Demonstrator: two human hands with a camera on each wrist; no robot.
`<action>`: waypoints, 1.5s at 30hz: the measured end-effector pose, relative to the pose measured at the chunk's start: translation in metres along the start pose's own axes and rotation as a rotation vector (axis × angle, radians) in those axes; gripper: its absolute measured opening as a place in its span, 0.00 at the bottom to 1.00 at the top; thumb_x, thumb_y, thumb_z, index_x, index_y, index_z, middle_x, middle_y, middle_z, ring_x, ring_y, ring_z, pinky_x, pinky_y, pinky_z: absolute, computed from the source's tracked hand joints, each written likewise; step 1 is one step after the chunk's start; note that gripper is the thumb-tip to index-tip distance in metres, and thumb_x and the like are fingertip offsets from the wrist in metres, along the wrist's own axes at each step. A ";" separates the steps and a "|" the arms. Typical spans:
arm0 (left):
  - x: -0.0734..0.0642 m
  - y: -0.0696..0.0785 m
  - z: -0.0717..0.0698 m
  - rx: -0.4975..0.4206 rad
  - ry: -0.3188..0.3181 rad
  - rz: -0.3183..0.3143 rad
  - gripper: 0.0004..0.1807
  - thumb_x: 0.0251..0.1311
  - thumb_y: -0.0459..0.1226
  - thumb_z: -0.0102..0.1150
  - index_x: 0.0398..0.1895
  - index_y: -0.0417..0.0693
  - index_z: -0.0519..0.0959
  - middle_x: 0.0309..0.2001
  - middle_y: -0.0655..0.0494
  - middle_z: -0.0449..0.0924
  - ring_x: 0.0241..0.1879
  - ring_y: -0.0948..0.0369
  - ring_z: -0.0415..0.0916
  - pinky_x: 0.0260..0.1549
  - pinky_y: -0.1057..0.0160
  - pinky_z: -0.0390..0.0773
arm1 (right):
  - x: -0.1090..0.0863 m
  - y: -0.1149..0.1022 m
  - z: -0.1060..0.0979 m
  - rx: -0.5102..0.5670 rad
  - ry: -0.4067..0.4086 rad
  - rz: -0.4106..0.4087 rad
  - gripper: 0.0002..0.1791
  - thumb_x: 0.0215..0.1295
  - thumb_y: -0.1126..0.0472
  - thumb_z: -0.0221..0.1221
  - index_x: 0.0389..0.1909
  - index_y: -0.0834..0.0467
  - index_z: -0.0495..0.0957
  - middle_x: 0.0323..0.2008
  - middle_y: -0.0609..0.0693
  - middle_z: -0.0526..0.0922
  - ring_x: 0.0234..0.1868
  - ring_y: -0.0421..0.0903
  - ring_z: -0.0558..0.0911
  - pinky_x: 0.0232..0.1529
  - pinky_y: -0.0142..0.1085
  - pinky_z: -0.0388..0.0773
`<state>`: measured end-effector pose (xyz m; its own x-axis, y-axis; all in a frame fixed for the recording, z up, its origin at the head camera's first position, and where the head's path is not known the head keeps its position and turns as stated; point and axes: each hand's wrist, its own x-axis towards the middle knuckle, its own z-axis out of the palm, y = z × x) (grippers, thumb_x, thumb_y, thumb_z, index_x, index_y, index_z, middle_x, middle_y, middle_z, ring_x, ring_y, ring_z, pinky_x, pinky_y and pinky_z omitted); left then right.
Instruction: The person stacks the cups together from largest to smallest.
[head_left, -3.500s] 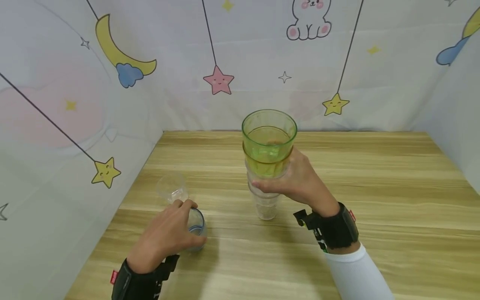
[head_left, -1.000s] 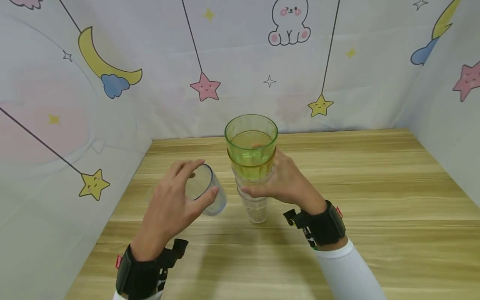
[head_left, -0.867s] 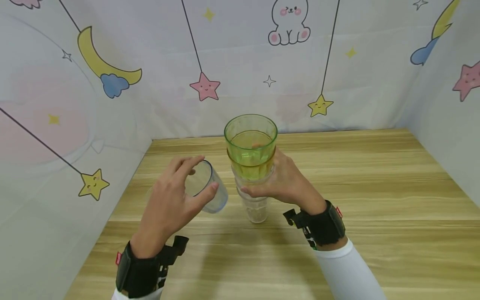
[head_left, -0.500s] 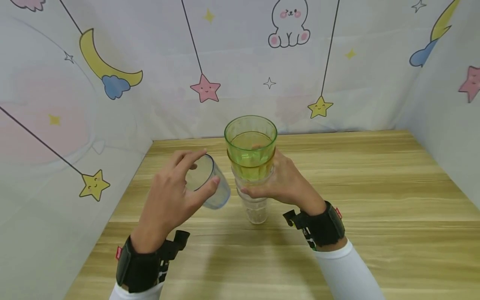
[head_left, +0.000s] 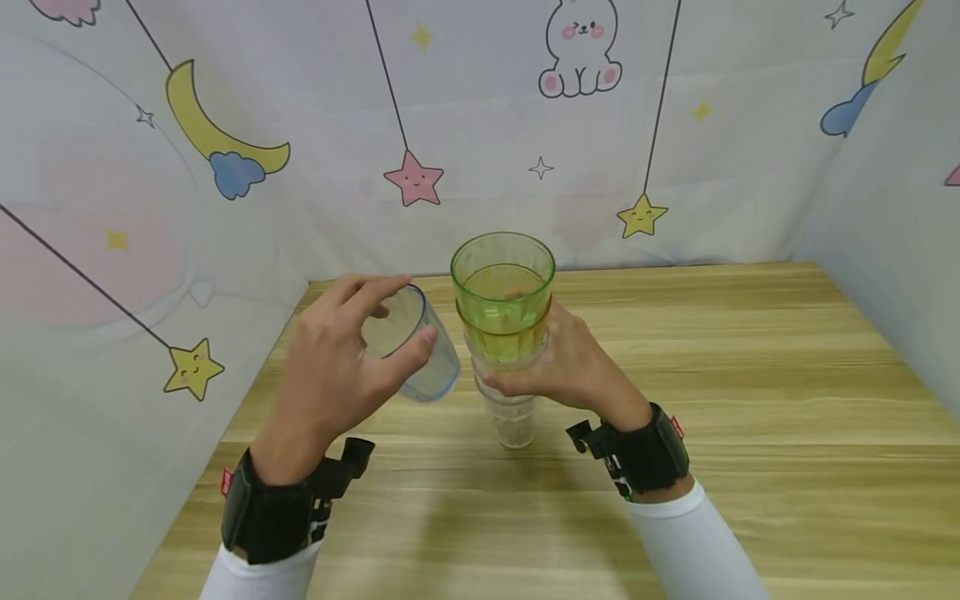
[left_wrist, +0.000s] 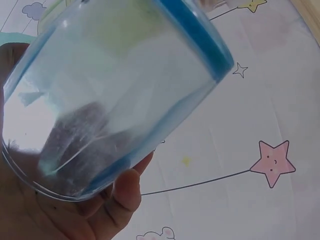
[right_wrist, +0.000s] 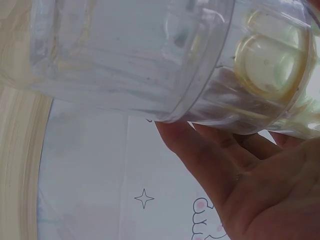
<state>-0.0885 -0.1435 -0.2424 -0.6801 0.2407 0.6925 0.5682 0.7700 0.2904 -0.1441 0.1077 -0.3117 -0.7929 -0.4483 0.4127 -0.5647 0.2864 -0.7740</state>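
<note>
My left hand (head_left: 333, 362) grips a clear, blue-tinted cup (head_left: 441, 367) near its rim, thumb on the near side and fingers on the far side. The cup is raised and tilted, mouth towards the palm and base leaning right. In the left wrist view the blue-tinted cup (left_wrist: 125, 85) fills the upper left. My right hand (head_left: 588, 362) holds an upright stack of cups around its middle. On top is a green cup (head_left: 501, 292), then an amber cup (head_left: 502, 343), with clear cups (head_left: 513, 427) below. In the right wrist view the clear cups (right_wrist: 120, 60) lie across the hand.
The wood-grain table (head_left: 750, 375) extends under both hands and off to the right. A white cloth backdrop (head_left: 495, 108) printed with stars, a moon and a bear stands behind it and along both sides.
The left hand has taken the blue-tinted cup from low on the left, raising it beside the stack; over the last second it rises further. The right hand stays on the stack. The head view shifted slightly.
</note>
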 end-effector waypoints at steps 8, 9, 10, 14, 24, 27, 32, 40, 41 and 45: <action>0.013 0.006 -0.011 -0.016 0.039 0.028 0.30 0.56 0.55 0.63 0.55 0.45 0.84 0.43 0.48 0.81 0.35 0.55 0.79 0.27 0.54 0.73 | -0.001 0.001 0.000 -0.027 0.019 -0.011 0.50 0.43 0.54 0.81 0.67 0.50 0.64 0.55 0.44 0.80 0.54 0.43 0.80 0.55 0.47 0.76; 0.014 0.007 -0.012 -0.013 0.039 0.028 0.30 0.56 0.55 0.62 0.56 0.45 0.84 0.43 0.48 0.81 0.35 0.55 0.79 0.27 0.54 0.72 | -0.001 0.001 0.000 -0.028 0.020 -0.010 0.50 0.43 0.54 0.81 0.67 0.50 0.64 0.55 0.44 0.80 0.53 0.44 0.80 0.55 0.47 0.76; 0.016 0.008 -0.013 -0.011 0.038 0.025 0.30 0.56 0.55 0.62 0.56 0.45 0.84 0.43 0.48 0.81 0.36 0.55 0.80 0.27 0.54 0.72 | -0.001 0.001 0.000 -0.028 0.021 -0.010 0.50 0.43 0.53 0.81 0.67 0.50 0.65 0.55 0.43 0.80 0.53 0.43 0.80 0.55 0.47 0.76; 0.021 0.011 -0.018 -0.004 0.040 0.022 0.31 0.57 0.56 0.61 0.56 0.45 0.84 0.44 0.48 0.81 0.36 0.55 0.80 0.27 0.54 0.73 | -0.001 0.001 0.000 -0.026 0.016 -0.006 0.49 0.44 0.53 0.81 0.67 0.49 0.64 0.55 0.43 0.80 0.53 0.43 0.80 0.55 0.47 0.76; 0.033 0.018 -0.030 0.011 0.070 0.036 0.31 0.57 0.57 0.59 0.54 0.45 0.85 0.42 0.48 0.82 0.34 0.54 0.80 0.27 0.54 0.73 | -0.001 0.000 0.000 -0.044 0.015 -0.011 0.49 0.44 0.53 0.80 0.67 0.50 0.64 0.55 0.44 0.80 0.53 0.44 0.80 0.55 0.47 0.76; 0.038 0.020 -0.034 0.010 0.077 0.041 0.31 0.57 0.58 0.58 0.54 0.46 0.85 0.42 0.48 0.82 0.34 0.55 0.80 0.27 0.54 0.73 | -0.001 0.000 0.000 -0.047 0.016 -0.012 0.50 0.44 0.53 0.80 0.68 0.50 0.64 0.55 0.44 0.79 0.54 0.44 0.80 0.55 0.48 0.76; 0.046 0.022 -0.037 0.013 0.081 0.054 0.31 0.57 0.58 0.57 0.55 0.47 0.85 0.41 0.48 0.83 0.34 0.55 0.80 0.28 0.54 0.72 | -0.001 0.000 0.000 -0.042 0.015 -0.005 0.49 0.44 0.53 0.80 0.67 0.49 0.64 0.55 0.43 0.80 0.54 0.44 0.80 0.55 0.49 0.76; 0.056 0.024 -0.042 0.005 0.104 0.077 0.30 0.58 0.58 0.57 0.54 0.46 0.86 0.41 0.47 0.83 0.33 0.54 0.81 0.28 0.54 0.73 | -0.001 0.000 -0.001 -0.023 0.009 0.007 0.49 0.43 0.53 0.80 0.67 0.48 0.64 0.55 0.43 0.80 0.53 0.44 0.80 0.55 0.49 0.76; 0.057 0.024 -0.043 0.009 0.108 0.081 0.30 0.58 0.58 0.57 0.53 0.46 0.86 0.41 0.46 0.83 0.33 0.54 0.81 0.28 0.53 0.72 | -0.001 0.000 -0.001 -0.016 0.007 0.009 0.49 0.44 0.53 0.80 0.67 0.47 0.64 0.55 0.43 0.80 0.54 0.44 0.80 0.55 0.50 0.75; 0.063 0.025 -0.048 0.023 0.128 0.100 0.30 0.58 0.57 0.57 0.53 0.45 0.86 0.39 0.46 0.84 0.32 0.53 0.81 0.29 0.53 0.73 | -0.001 0.000 -0.001 -0.008 0.005 0.011 0.49 0.43 0.53 0.80 0.67 0.47 0.64 0.55 0.43 0.80 0.54 0.44 0.80 0.55 0.50 0.76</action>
<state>-0.0943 -0.1372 -0.1599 -0.5551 0.2410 0.7961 0.6183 0.7597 0.2012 -0.1437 0.1086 -0.3118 -0.8002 -0.4409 0.4065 -0.5577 0.2978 -0.7748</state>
